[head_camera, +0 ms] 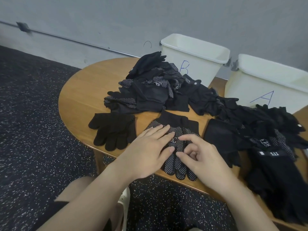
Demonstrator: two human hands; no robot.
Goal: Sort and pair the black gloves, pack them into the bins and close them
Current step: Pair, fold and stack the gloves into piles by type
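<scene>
Dotted glove [176,162]: flat at the table's [80,90] near edge, under both hands.
Long axis: cuff toward the far edge, fingertips overhanging the near edge.
Left hand [148,147]: straight fingers pressing the glove's left side.
Right hand [200,157]: fingers curled, seemingly pinching the glove's middle; likely the nearer for lifting.
Bins: bin B [193,59], bin A [266,84] at the far edge, lidless.

The white bin on the left [191,64] bears a hand-drawn blue letter "B" on its front wall, partly hidden behind the heap of gloves. The white bin on the right [266,85] bears a blue hand-drawn "A". On the black glove at the right edge of the tabletop [273,164] a small white label reads "5.11"; the white emblems on the dotted gloves are too blurred to read.
</scene>
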